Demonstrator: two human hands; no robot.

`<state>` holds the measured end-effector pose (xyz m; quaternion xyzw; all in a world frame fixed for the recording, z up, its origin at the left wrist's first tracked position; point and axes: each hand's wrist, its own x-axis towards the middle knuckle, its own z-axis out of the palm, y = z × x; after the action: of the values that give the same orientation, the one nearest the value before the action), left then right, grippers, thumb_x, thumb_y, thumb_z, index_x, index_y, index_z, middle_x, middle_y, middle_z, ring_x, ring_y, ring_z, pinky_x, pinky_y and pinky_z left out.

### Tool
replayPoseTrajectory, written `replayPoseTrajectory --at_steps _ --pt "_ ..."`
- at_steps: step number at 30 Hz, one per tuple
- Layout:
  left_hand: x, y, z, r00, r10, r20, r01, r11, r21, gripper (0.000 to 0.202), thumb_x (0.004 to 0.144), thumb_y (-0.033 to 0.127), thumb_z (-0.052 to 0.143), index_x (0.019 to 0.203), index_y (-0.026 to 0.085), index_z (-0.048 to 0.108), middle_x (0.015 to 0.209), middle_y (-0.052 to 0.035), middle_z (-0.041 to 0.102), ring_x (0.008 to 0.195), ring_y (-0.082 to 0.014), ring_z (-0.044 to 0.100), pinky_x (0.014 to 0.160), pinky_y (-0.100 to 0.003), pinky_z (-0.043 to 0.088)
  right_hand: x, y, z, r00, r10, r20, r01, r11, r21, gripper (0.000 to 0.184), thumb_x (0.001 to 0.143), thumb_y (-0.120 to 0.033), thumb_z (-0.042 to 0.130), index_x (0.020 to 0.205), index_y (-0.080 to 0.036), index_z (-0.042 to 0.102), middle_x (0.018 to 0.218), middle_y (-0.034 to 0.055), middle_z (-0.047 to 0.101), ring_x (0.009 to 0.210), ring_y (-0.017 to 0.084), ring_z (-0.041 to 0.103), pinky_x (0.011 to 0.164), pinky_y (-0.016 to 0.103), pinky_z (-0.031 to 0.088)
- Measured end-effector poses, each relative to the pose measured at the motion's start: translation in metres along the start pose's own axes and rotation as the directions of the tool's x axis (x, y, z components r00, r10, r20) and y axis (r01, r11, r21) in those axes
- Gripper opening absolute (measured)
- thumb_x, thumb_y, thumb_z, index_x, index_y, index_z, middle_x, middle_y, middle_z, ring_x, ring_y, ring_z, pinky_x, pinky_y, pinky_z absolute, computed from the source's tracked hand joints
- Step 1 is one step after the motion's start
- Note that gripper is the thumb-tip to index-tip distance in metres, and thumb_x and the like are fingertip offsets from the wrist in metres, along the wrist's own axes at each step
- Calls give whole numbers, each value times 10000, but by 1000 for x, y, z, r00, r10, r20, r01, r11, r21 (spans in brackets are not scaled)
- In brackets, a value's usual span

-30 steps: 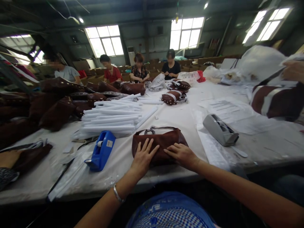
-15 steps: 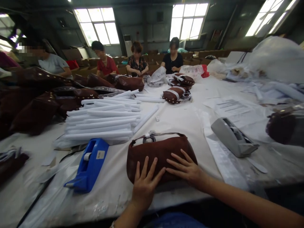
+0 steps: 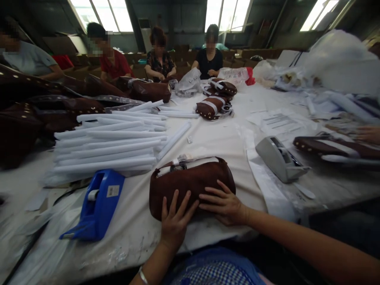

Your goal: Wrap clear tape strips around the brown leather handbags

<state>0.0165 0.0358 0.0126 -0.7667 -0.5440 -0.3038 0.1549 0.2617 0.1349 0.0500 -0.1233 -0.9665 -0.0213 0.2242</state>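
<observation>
A dark brown handbag (image 3: 190,180) lies on the white-covered table in front of me, its wrapped strap along the top edge. My left hand (image 3: 175,217) rests on the lower front of the bag with fingers spread. Beside it, my right hand (image 3: 224,204) presses flat against the bag's right half, fingers stretched out towards the left. The fingertips of the two hands almost meet at the middle. Left of the bag stands a blue tape dispenser (image 3: 99,204); to the right is a grey tape dispenser (image 3: 280,158).
White paper rolls (image 3: 109,144) are piled at the left, with brown bags (image 3: 20,122) heaped behind. Wrapped bags (image 3: 212,107) lie farther back. Another brown bag (image 3: 329,146) and a person's hand (image 3: 369,134) are at right. Several people sit across the table.
The view has shifted, so the scene sits higher and more to the left. Both hands stay on the handbag. At right, another person's bag has come further into view, with a hand beside it.
</observation>
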Motion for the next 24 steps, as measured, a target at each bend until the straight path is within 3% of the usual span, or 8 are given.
replayPoseTrajectory --at_steps 2,4,7,9,12,15,20,24 --pt "-1 0 -2 999 -7 33 7 1000 -2 480 983 225 478 1436 384 479 1516 15 474 1503 -325 228 1223 -616 107 16 -2 -36 997 45 70 -54 989 135 488 913 -358 566 1395 -284 550 1460 21 551 1427 252 402 1239 555 160" --pt "-1 1 -5 997 -10 72 11 1000 -4 544 958 179 506 1455 393 447 1538 13 441 1511 -329 194 1219 -627 97 36 -7 -74 978 204 -50 -194 967 164 491 966 -391 480 1443 -275 497 1480 40 528 1418 267 416 1227 566 201" --pt "0 0 -9 993 -27 119 28 1000 -6 638 920 121 538 1469 419 411 1560 25 398 1517 -329 168 1216 -635 106 64 -17 -100 814 449 -367 -475 880 23 523 1015 -381 319 1525 -282 373 1561 29 415 1477 331 296 1215 643 143" --pt "-1 0 -8 991 -36 128 37 999 -1 666 910 110 546 1475 429 395 1566 31 385 1519 -326 163 1214 -640 117 71 -21 -82 794 434 -426 -520 848 -105 567 1009 -434 326 1556 -288 302 1590 19 363 1495 365 228 1207 671 100" --pt "-6 3 -3 994 -11 108 9 1000 15 640 921 167 561 1482 422 388 1566 33 386 1521 -319 161 1217 -645 94 67 -15 -21 933 259 -251 -314 925 -214 609 992 -415 428 1564 -269 276 1551 47 435 1470 312 316 1227 591 149" --pt "-13 11 -1 993 4 120 -10 999 47 640 916 184 565 1495 388 383 1580 27 364 1527 -300 146 1227 -631 20 57 -3 26 976 175 -132 -198 963 -184 605 980 -371 476 1545 -219 320 1522 82 472 1443 269 374 1231 551 159" --pt "9 16 -38 971 -15 238 33 997 -70 513 913 353 599 1419 325 518 1583 -6 374 1495 -296 268 1233 -593 137 56 7 31 981 152 -118 -168 976 -137 613 973 -347 487 1544 -203 320 1547 97 429 1456 266 352 1226 541 182" --pt "53 -1 -73 990 -127 66 134 984 -115 440 984 334 500 1415 252 529 1547 -46 442 1450 -233 372 1209 -460 286 58 7 26 981 149 -121 -164 979 -123 633 961 -321 501 1551 -202 305 1544 102 431 1447 272 367 1218 546 207"
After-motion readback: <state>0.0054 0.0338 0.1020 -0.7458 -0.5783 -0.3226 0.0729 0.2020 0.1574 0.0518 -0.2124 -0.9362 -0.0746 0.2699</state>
